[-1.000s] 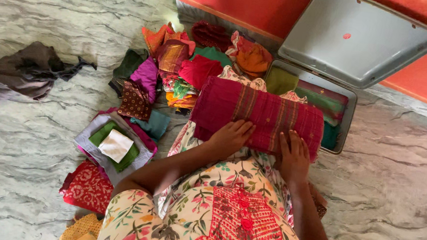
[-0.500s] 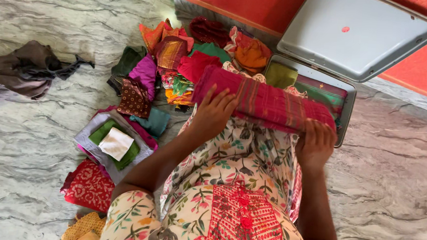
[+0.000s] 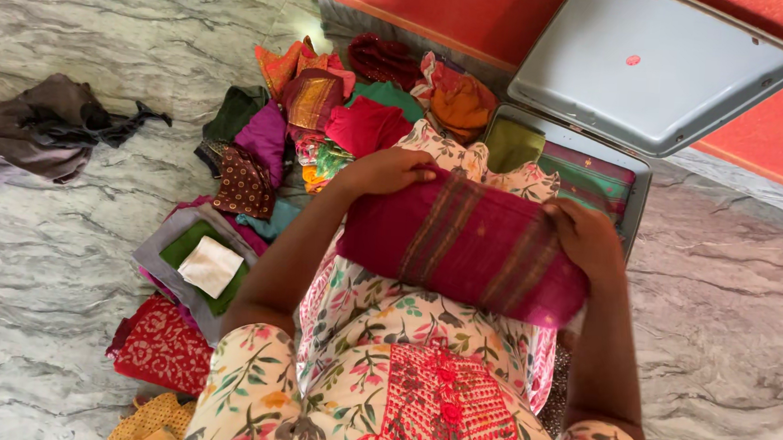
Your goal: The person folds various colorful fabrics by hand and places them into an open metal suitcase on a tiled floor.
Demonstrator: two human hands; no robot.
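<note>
A folded maroon cloth [image 3: 467, 245] with darker stripes lies across my lap, raised off my floral dress [image 3: 402, 338]. My left hand [image 3: 393, 168] grips its far left corner. My right hand [image 3: 582, 236] grips its right end. Just beyond the cloth stands an open grey metal trunk [image 3: 639, 197], its lid [image 3: 654, 68] up, with green and maroon folded fabrics [image 3: 585, 173] inside.
A heap of coloured fabric pieces [image 3: 326, 107] lies to the left of the trunk. A grey cloth with a green piece and a white square [image 3: 210, 266] sits by my left knee, a red printed cloth [image 3: 162, 345] below it. A dark garment [image 3: 39, 130] lies far left on the marble floor. An orange wall [image 3: 441, 6] runs behind.
Both hands went from pressing flat on the maroon cloth to gripping its ends. The cloth has been lifted and turned over toward my body.
</note>
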